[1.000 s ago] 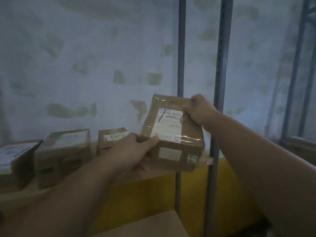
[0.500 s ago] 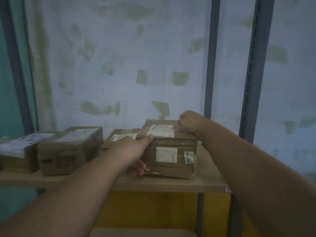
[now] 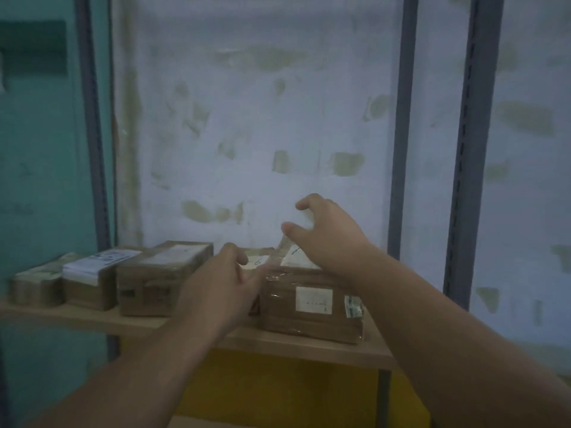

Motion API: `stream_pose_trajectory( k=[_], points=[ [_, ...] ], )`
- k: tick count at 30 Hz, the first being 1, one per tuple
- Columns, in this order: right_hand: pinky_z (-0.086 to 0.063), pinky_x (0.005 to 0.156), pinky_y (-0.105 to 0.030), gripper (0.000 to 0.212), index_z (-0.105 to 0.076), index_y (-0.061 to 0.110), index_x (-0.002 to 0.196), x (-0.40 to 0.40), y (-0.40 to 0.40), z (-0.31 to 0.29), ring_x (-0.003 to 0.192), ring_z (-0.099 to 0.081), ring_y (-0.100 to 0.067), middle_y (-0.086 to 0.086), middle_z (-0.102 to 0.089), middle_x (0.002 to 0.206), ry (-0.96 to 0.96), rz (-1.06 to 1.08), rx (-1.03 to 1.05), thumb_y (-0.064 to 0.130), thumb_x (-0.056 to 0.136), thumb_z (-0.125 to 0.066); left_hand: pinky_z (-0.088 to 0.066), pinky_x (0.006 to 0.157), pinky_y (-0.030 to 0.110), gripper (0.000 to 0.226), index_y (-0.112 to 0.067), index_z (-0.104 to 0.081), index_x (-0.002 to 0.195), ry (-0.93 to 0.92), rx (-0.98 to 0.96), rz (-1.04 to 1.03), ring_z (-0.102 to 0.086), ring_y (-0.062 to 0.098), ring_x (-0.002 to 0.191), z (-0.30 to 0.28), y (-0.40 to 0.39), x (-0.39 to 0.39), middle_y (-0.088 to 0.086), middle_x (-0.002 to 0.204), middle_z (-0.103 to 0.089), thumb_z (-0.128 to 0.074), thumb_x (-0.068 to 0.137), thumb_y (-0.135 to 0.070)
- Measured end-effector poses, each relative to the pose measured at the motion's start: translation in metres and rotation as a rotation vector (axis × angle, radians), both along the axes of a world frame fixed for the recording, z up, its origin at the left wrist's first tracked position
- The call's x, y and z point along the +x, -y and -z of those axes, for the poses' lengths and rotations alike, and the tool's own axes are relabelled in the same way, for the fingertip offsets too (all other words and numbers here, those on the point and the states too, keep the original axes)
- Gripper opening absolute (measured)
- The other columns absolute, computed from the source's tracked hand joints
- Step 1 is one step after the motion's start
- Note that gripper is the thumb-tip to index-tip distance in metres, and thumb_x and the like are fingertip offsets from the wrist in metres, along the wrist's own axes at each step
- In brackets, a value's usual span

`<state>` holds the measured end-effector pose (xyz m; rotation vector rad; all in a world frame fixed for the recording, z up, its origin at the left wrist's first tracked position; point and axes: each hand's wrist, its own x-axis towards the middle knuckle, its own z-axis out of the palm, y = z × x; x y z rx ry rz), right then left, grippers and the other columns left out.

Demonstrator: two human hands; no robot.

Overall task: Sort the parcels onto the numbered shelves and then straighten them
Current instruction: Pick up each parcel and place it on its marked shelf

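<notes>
Wooden shelf: taped brown parcel, white labels; both hands released, fingers loose.

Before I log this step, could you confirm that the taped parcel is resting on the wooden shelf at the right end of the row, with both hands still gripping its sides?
Not quite. The head view shows the taped parcel on the wooden shelf at the row's right end, but neither hand grips it: the right hand is lifted open above it and the left hand hangs open beside it.

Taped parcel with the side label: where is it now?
Head view: the taped parcel sits at the right end of the shelf, beside a smaller parcel, below both hands.
</notes>
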<state>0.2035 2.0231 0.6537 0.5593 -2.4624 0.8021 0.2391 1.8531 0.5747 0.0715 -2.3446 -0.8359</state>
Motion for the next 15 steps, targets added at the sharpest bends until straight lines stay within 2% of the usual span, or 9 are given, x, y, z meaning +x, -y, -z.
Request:
stream_pose_trajectory(
  k=[1, 3, 7, 11, 13, 15],
  points=[
    [-0.045, 0.084, -0.030, 0.051, -0.046, 0.029, 0.137, 0.011, 0.013, -0.001, 0.106, -0.058, -0.011, 0.004, -0.048, 0.139, -0.023, -0.036, -0.003, 0.053, 0.093, -0.058, -0.043, 0.061, 0.031, 0.031, -0.031, -0.049, 0.101, -0.008, 0.008, 0.004, -0.058, 0.004, 0.074, 0.002, 0.009, 0.007, -0.013, 0.085, -0.061, -0.055, 0.091, -0.060],
    [-0.039, 0.080, -0.025, 0.049, -0.047, 0.030, 0.135, 0.031, 0.039, -0.002, 0.105, -0.053, -0.006, 0.008, -0.048, 0.138, -0.070, -0.109, 0.002, 0.053, 0.093, -0.058, -0.041, 0.059, 0.029, 0.023, -0.033, -0.049, 0.098, -0.005, 0.018, -0.005, -0.058, 0.005, 0.075, 0.011, 0.032, 0.020, -0.013, 0.087, -0.061, -0.057, 0.092, -0.055],
    [-0.043, 0.087, -0.024, 0.046, -0.046, 0.034, 0.134, 0.074, 0.128, 0.009, 0.107, -0.051, -0.002, 0.013, -0.048, 0.136, -0.119, -0.283, -0.019, 0.052, 0.093, -0.058, -0.039, 0.058, 0.024, 0.022, -0.035, -0.050, 0.101, 0.008, 0.039, -0.080, -0.059, 0.003, 0.077, 0.031, 0.116, 0.063, -0.015, 0.091, -0.061, -0.059, 0.091, -0.053],
    [-0.046, 0.100, -0.030, 0.046, -0.049, 0.032, 0.131, 0.112, 0.251, 0.036, 0.114, -0.051, -0.003, 0.013, -0.050, 0.131, -0.109, -0.480, -0.070, 0.048, 0.091, -0.063, -0.040, 0.059, 0.027, 0.022, -0.033, -0.050, 0.095, 0.007, 0.002, -0.262, -0.058, 0.003, 0.066, 0.059, 0.233, 0.127, -0.011, 0.080, -0.060, -0.065, 0.087, -0.049],
    [-0.045, 0.097, -0.028, 0.047, -0.050, 0.031, 0.131, 0.134, 0.321, 0.051, 0.112, -0.053, -0.003, 0.011, -0.051, 0.130, -0.092, -0.576, -0.099, 0.048, 0.090, -0.065, -0.045, 0.068, 0.031, 0.024, -0.032, -0.051, 0.097, 0.010, -0.038, -0.352, -0.058, 0.003, 0.070, 0.072, 0.299, 0.167, -0.011, 0.091, -0.060, -0.066, 0.087, -0.048],
    [-0.043, 0.093, -0.025, 0.048, -0.050, 0.031, 0.131, 0.156, 0.390, 0.064, 0.114, -0.054, -0.005, 0.011, -0.052, 0.131, -0.099, -0.667, -0.095, 0.048, 0.089, -0.065, -0.043, 0.068, 0.027, 0.024, -0.033, -0.051, 0.100, 0.040, -0.069, -0.436, -0.057, 0.001, 0.072, 0.081, 0.361, 0.208, -0.012, 0.092, -0.059, -0.066, 0.088, -0.046]
  ],
)
